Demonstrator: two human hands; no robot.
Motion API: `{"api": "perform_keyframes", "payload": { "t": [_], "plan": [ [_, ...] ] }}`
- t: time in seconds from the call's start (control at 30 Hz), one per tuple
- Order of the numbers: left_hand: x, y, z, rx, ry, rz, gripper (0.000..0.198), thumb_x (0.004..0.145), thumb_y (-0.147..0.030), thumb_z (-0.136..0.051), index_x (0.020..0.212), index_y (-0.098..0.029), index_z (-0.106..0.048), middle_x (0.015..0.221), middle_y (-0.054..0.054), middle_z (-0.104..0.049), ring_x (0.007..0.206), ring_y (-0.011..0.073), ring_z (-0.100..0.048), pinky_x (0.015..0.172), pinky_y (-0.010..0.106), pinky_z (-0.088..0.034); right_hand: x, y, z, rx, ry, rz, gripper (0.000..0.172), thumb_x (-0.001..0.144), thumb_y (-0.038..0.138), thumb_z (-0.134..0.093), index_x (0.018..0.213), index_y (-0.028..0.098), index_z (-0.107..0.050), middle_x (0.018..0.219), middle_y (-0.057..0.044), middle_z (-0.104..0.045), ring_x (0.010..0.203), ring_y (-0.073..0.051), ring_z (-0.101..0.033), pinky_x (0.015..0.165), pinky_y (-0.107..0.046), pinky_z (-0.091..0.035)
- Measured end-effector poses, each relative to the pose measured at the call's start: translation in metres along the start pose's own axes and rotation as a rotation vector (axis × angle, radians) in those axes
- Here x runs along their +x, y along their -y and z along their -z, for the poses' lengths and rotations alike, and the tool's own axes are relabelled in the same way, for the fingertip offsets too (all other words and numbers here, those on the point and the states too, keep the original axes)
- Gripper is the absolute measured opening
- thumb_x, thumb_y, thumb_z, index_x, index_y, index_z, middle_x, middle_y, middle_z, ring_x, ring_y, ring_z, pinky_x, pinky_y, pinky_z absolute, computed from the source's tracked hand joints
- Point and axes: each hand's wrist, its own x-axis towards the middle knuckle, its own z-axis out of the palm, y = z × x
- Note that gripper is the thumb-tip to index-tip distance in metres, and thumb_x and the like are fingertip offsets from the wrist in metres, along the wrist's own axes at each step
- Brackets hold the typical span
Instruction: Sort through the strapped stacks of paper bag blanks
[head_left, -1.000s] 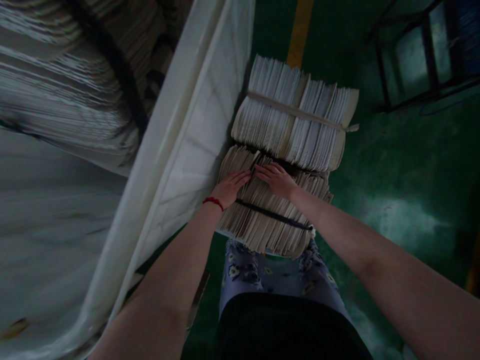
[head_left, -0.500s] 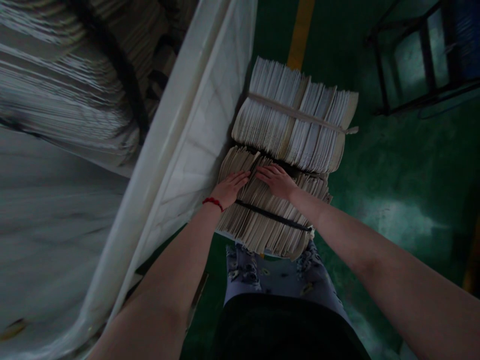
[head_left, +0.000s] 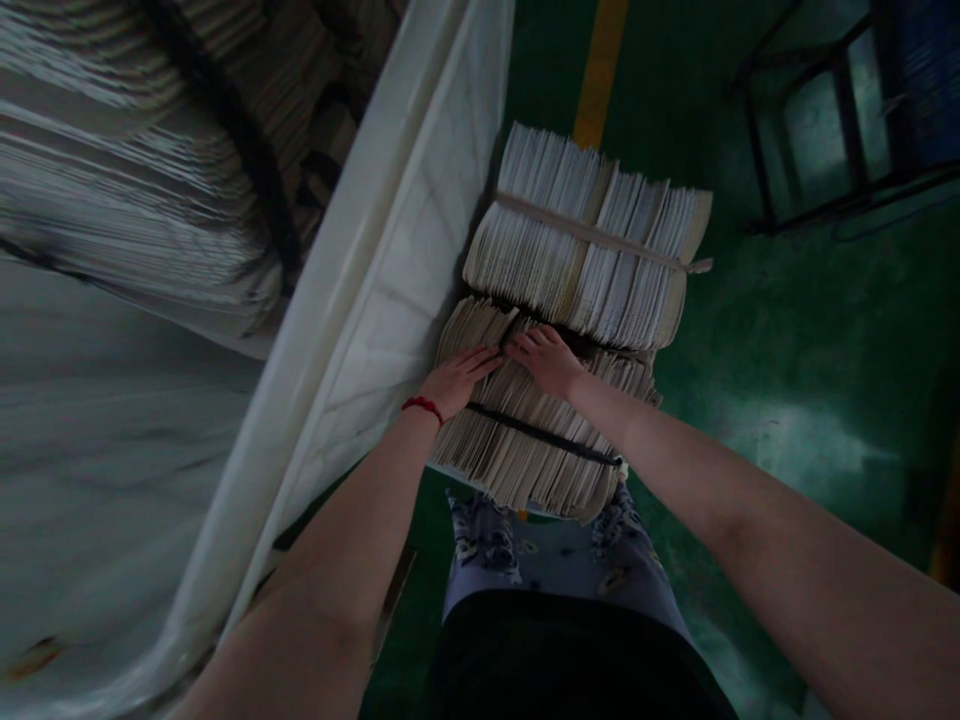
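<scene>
Both my hands lie on top of a bundle of thin, brownish paper or card pieces (head_left: 525, 460), packed on edge and tied with a dark band (head_left: 544, 432). My left hand (head_left: 459, 382), a red bracelet at its wrist, rests near the bundle's left end with fingers stretched out over the edges. Beside it, my right hand (head_left: 546, 358) reaches in with its fingers extended, tips at a gap between the pieces, close to the left fingertips. Just beyond sits a second, whiter bundle (head_left: 570, 250) tied with a pale band (head_left: 592, 234); neither hand touches it.
A large white bin wall (head_left: 352, 290) runs along the left, close to both bundles. Inside the bin are big strapped stacks of similar sheets (head_left: 127, 200). At the upper right stands a dark metal frame (head_left: 847, 120). The green floor (head_left: 787, 330) carries a yellow line (head_left: 602, 70).
My right hand has shifted slightly left, bringing its fingertips nearer my left hand. The left hand stays almost in place, and the view has tilted a little.
</scene>
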Motion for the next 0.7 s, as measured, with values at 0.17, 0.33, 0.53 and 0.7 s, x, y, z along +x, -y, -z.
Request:
{"api": "perform_keyframes", "payload": {
  "t": [0.17,0.33,0.53,0.7],
  "plan": [
    [-0.001,-0.003,-0.004,-0.007,-0.016,0.037,0.066,0.085,0.000,-0.035,0.148,-0.019,-0.038,0.156,0.004,-0.039,0.146,0.0175,-0.030,0.122,0.041,-0.028,0.005,0.005,-0.008,-0.009,-0.014,0.060,0.056,0.087,0.012,-0.044,0.141,0.025,-0.047,0.142,-0.005,-0.053,0.142,-0.027,-0.034,0.122,-0.053,-0.013],
    [-0.005,-0.007,0.000,-0.056,-0.029,0.064,0.068,0.086,0.000,-0.033,0.151,-0.020,-0.029,0.158,0.006,-0.034,0.146,0.0155,-0.031,0.122,0.039,-0.028,-0.002,-0.001,-0.014,0.167,-0.005,0.072,0.055,0.088,0.012,-0.047,0.143,0.008,-0.044,0.146,-0.016,-0.048,0.143,-0.026,-0.034,0.121,-0.044,-0.022],
    [-0.005,-0.005,0.002,-0.097,-0.047,0.106,0.065,0.087,-0.001,-0.035,0.150,-0.016,-0.031,0.153,0.007,-0.041,0.142,0.0150,-0.037,0.121,0.035,-0.030,-0.007,-0.010,-0.020,0.290,-0.052,0.084,0.077,0.081,0.004,-0.052,0.153,0.018,-0.028,0.147,-0.011,-0.047,0.143,-0.024,-0.032,0.121,-0.044,-0.023],
    [-0.006,-0.003,0.000,-0.058,-0.035,0.093,0.066,0.086,-0.001,-0.039,0.148,-0.022,-0.037,0.156,0.005,-0.036,0.142,0.0168,-0.037,0.121,0.037,-0.031,-0.006,-0.011,-0.022,0.310,-0.062,0.108,0.068,0.084,0.006,-0.052,0.149,0.015,-0.037,0.146,-0.014,-0.047,0.143,-0.025,-0.031,0.122,-0.045,-0.021]
  ]
}}
